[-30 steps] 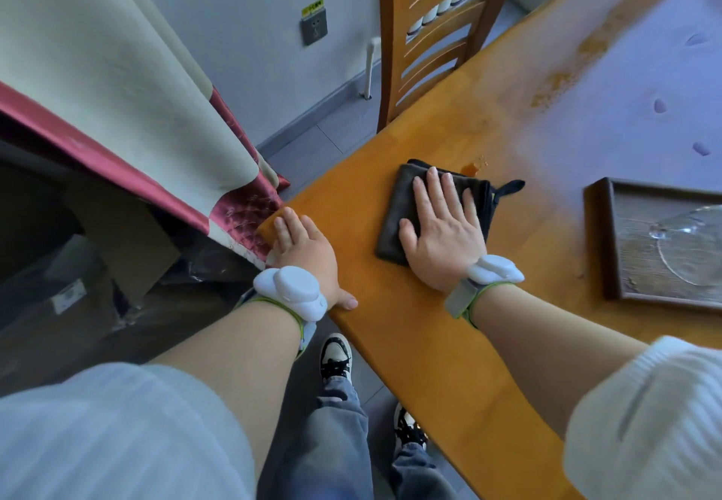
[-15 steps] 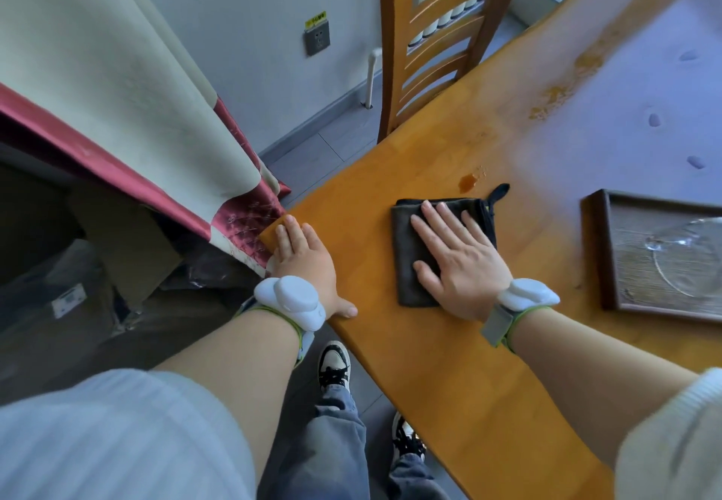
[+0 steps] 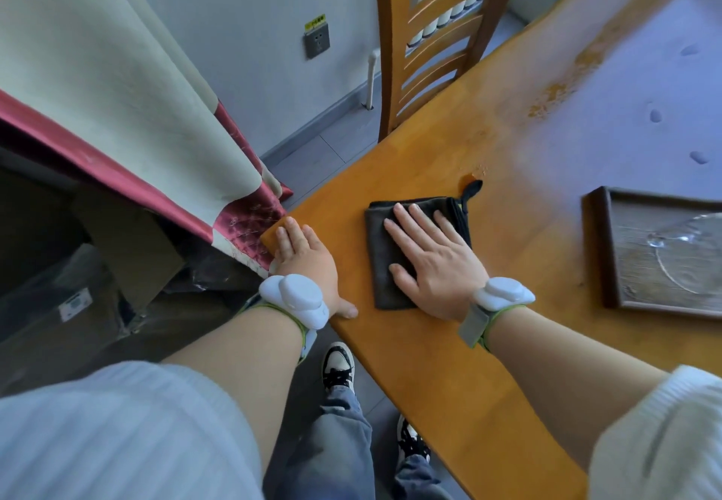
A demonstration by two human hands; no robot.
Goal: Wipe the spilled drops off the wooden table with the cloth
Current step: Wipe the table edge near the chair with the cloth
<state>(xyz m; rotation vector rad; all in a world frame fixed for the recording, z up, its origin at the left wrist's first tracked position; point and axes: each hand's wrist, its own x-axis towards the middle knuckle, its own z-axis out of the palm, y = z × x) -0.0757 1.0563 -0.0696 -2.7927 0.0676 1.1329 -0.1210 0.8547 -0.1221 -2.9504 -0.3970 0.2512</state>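
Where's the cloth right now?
In the head view the dark cloth lies flat on the wooden table near its left corner, pressed under the right hand, left of the dark tray.

One cloth (image 3: 394, 265), one tray (image 3: 597, 249), one chair (image 3: 429, 42) — two hands: left hand (image 3: 304, 261), right hand (image 3: 437, 265).

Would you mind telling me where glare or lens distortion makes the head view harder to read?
Head view: a pale bluish glare washes out the far right of the wooden table, so drops there show only as dim marks; wide-angle distortion bows the chair; the cloth under the right hand stays sharp.
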